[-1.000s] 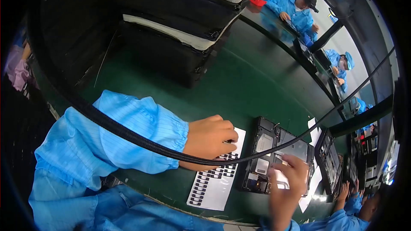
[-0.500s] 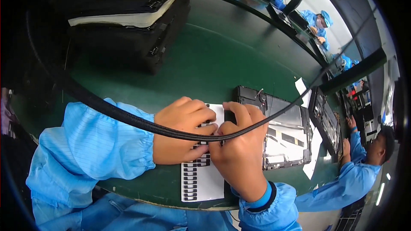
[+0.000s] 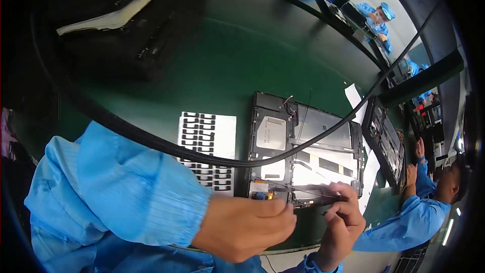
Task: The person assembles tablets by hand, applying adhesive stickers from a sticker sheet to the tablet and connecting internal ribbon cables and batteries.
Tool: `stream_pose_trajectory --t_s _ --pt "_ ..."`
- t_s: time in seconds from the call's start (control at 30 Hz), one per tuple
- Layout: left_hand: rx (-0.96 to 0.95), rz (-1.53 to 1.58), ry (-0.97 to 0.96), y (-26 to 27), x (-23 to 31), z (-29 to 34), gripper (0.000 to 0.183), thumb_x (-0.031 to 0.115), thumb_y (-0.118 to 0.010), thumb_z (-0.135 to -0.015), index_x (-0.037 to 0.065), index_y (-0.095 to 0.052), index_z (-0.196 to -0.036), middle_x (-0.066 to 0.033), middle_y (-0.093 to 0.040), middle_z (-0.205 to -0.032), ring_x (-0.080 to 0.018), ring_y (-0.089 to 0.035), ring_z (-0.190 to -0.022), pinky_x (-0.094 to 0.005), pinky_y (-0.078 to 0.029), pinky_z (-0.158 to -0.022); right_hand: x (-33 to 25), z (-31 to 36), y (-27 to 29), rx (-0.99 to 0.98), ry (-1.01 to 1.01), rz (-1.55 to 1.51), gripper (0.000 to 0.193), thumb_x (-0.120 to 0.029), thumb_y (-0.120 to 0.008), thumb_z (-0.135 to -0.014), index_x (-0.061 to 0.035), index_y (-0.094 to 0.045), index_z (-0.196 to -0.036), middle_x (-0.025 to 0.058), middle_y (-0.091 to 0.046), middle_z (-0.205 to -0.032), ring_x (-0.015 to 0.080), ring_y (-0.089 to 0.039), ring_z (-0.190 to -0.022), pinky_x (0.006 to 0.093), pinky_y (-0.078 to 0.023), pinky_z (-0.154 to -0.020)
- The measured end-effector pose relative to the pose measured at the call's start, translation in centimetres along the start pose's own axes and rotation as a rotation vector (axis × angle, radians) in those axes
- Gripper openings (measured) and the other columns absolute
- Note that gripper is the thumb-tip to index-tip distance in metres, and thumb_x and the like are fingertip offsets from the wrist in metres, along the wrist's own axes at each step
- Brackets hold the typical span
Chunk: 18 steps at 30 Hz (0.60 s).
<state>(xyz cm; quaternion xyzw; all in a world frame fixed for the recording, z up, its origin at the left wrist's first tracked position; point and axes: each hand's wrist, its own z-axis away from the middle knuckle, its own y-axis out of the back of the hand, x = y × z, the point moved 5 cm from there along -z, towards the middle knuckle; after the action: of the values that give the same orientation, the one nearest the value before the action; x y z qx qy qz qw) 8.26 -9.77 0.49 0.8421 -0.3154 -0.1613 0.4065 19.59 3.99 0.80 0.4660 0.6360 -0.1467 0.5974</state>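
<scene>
An opened flat device casing (image 3: 271, 132) lies on the green table, with its black frame and silvery inner panels facing up. My left hand (image 3: 247, 226) is at its near left corner, fingers curled and pressed together; what they hold, if anything, is hidden. By the near right corner, my right hand (image 3: 344, 220) pinches a small black piece (image 3: 325, 213) between thumb and fingertips. Left of the casing lies a white sheet (image 3: 227, 136) bearing rows of small black U-shaped stickers. My left sleeve covers the sheet's lower left part.
A dark stack (image 3: 108, 35) with a pale layer stands at the far left. A black cable (image 3: 222, 162) arcs across the view. On the right are another opened casing (image 3: 386, 136), white paper strips (image 3: 371, 169) and a co-worker (image 3: 424, 212); other people sit farther back.
Both hands have left the sticker sheet and moved right and nearer, to the casing's near edge. The sheet is now uncovered for the most part. A small black piece shows in my right fingertips.
</scene>
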Motion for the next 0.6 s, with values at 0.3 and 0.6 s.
stream_pose_trajectory --t_s 0.3,0.6 --pt "-0.054 -0.026 0.085 -1.2 -1.1 -0.1 0.027 0.012 -0.048 -0.071 -0.008 -0.061 -0.084 -0.0170 -0.057 -0.097 -0.0262 -0.056 -0.084 -0.0314 -0.043 -0.069 0.1 -0.5 -1.1 -0.061 0.111 0.145 0.008 -0.005 -0.056 -0.062 0.0024 -0.054 -0.063 0.0199 -0.055 -0.097 0.0279 -0.046 -0.099 0.0393 -0.033 -0.090" --pt "-0.075 -0.046 0.077 -1.3 -1.1 -0.4 0.027 0.013 -0.047 -0.074 -0.007 -0.060 -0.086 -0.0154 -0.057 -0.098 -0.0258 -0.055 -0.085 -0.0311 -0.043 -0.070 0.2 -0.2 -1.7 -0.088 0.163 0.205 0.008 -0.004 -0.057 -0.063 0.0025 -0.055 -0.067 0.0187 -0.055 -0.094 0.0290 -0.048 -0.096 0.0396 -0.035 -0.087"
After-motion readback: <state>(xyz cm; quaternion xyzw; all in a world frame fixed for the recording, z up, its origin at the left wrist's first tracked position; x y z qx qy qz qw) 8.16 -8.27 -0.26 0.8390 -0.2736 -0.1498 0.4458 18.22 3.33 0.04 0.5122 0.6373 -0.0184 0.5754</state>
